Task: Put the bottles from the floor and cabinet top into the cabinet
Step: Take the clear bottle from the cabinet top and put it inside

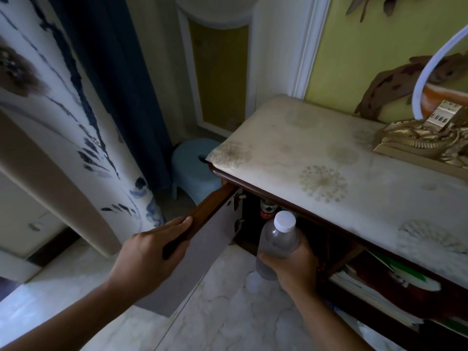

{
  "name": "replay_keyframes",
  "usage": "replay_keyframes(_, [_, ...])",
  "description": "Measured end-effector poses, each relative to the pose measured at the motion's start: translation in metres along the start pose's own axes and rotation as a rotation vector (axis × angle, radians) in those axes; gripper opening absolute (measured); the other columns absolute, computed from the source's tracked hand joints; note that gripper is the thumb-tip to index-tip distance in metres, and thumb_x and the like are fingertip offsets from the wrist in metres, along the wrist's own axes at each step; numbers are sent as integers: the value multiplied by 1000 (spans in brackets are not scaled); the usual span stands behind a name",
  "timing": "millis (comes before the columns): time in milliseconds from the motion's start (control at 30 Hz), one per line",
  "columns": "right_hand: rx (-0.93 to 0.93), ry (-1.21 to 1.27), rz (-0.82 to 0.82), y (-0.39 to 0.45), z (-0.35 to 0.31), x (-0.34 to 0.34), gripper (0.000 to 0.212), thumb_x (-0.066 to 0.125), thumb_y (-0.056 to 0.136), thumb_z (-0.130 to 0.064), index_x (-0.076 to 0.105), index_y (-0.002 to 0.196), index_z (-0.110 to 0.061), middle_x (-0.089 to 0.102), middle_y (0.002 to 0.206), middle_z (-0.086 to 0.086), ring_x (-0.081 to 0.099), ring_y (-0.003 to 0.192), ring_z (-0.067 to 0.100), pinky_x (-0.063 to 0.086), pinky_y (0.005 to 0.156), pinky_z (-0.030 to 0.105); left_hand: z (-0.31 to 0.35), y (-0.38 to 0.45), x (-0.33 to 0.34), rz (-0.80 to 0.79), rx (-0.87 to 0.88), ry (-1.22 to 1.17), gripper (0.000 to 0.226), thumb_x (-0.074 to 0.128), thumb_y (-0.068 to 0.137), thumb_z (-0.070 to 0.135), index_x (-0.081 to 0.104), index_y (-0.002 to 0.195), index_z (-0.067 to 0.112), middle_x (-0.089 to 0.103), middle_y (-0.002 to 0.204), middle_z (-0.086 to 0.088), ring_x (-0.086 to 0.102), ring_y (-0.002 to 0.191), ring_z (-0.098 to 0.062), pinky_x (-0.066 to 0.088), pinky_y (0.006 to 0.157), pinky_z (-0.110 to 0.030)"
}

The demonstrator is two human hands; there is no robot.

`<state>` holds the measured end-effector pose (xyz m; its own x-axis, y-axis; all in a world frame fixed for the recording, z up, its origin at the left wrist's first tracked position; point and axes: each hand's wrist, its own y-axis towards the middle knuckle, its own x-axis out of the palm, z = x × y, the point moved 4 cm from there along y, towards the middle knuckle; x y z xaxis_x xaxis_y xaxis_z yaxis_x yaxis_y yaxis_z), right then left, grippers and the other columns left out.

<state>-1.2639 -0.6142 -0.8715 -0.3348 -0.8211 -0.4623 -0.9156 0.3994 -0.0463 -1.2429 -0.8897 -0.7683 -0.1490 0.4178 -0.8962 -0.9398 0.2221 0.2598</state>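
Note:
My right hand (293, 267) grips a clear plastic bottle (277, 243) with a white cap, held upright just in front of the dark cabinet opening (249, 224). My left hand (152, 252) holds the top edge of the open cabinet door (210, 239), which swings out to the left. Inside the opening, a bottle with a red label (267, 211) stands at the back, partly hidden by the cabinet top (329, 160). That top has a pale dandelion-patterned cover.
A gold ornament (425, 140) sits on the cabinet top at the far right. A light blue stool (195, 171) stands on the floor behind the door. A patterned pillar (76, 122) is at left. Papers and green-white items (395, 277) fill the right compartment. The floor (228, 300) is marble.

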Motion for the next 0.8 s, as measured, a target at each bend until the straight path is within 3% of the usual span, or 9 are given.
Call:
replay_keyframes(500, [14,100,-49,18,16,7,86,96,50,-14,58,127,-15,66,122,2,60,108,13,50,91,33,6,2,-3,0,-11,-49,44,49,84,44,61,124,29,66,117,11,66,65,3,48,69,-5])
replay_keyframes(800, [34,73,-68,24,15,9,85,95,54,-21,57,130,-17,67,121,3,64,111,22,47,83,26,7,0,-2,13,-6,-37,44,48,84,44,59,125,30,64,116,14,67,62,0,49,64,-7])
